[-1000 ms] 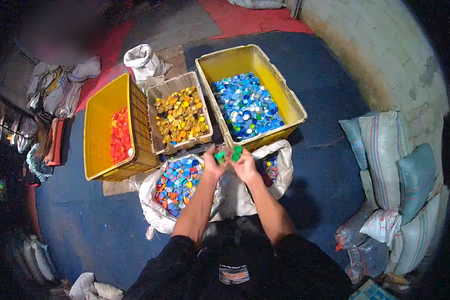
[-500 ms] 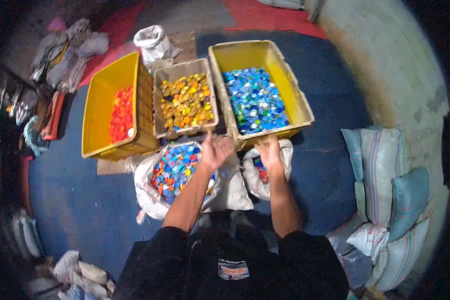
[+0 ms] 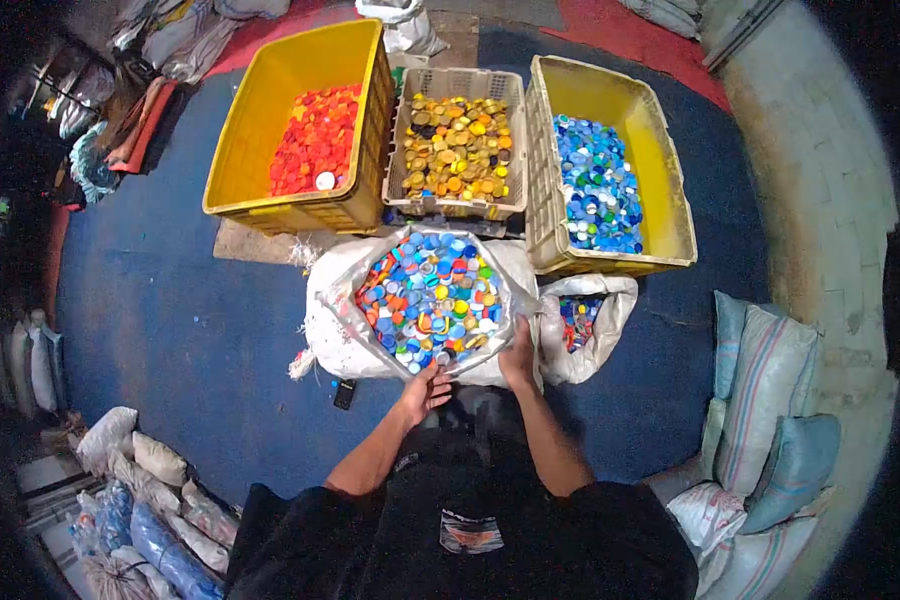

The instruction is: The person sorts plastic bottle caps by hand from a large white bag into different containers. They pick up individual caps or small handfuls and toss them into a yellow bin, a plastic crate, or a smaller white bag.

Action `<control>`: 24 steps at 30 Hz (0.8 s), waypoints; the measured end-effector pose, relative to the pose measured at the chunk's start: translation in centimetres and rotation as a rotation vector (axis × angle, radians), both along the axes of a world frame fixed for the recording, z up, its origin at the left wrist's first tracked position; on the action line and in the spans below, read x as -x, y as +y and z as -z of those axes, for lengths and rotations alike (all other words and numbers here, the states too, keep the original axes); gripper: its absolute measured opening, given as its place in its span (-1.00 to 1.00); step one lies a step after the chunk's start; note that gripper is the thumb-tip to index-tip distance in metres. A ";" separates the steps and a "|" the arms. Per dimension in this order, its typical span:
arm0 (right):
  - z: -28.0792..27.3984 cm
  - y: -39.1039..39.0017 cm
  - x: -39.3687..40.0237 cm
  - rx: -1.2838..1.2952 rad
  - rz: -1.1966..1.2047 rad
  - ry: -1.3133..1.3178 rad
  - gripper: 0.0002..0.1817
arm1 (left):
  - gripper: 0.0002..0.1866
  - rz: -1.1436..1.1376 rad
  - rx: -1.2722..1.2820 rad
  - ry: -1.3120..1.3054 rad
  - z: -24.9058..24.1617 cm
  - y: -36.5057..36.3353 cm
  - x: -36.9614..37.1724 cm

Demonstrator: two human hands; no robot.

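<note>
A white sack (image 3: 325, 290) lies open in front of me, full of mixed-colour bottle caps (image 3: 435, 300). At its near rim is my left hand (image 3: 427, 391), its fingers spread beside the edge. My right hand (image 3: 517, 355) is at the sack's right rim, with fingers that seem to press on the edge; its grip is partly hidden. Beyond the sack stand a yellow crate with red caps (image 3: 315, 137), a pale crate with yellow and gold caps (image 3: 458, 150) and a yellow crate with blue caps (image 3: 600, 185). A smaller open sack (image 3: 610, 335) with caps sits to the right.
Stuffed sacks (image 3: 765, 400) are piled along the wall on the right. Bags and bundles (image 3: 155, 500) lie at the lower left. A small black object (image 3: 344, 394) rests on the blue floor covering (image 3: 190, 330). Another white sack (image 3: 410, 30) stands behind the crates.
Both hands have moved back from the crates' near edges to the rim of the large sack. The view has shifted, and the sack's mouth now shows wider and fully uncovered.
</note>
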State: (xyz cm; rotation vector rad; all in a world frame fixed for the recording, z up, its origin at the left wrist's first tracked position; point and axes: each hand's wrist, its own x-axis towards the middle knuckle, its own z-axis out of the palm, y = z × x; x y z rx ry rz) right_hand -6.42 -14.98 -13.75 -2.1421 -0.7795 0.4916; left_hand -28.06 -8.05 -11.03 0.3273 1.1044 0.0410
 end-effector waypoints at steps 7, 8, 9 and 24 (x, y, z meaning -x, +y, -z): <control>-4.2 5.1 2.3 0.238 -0.258 -0.444 -0.69 | -0.60 -0.013 -0.075 0.068 0.5 2.4 3.1; -3.5 5.7 2.2 0.177 -0.332 -0.494 -0.77 | -0.55 -0.034 -0.086 0.067 0.5 2.6 3.7; -2.4 6.4 2.1 0.190 -0.348 -0.464 -0.79 | -0.49 -0.054 -0.097 0.067 0.6 2.8 4.3; 2.0 10.2 2.2 0.334 -0.375 -0.333 -0.80 | -0.66 0.004 -0.253 0.201 0.0 4.4 7.0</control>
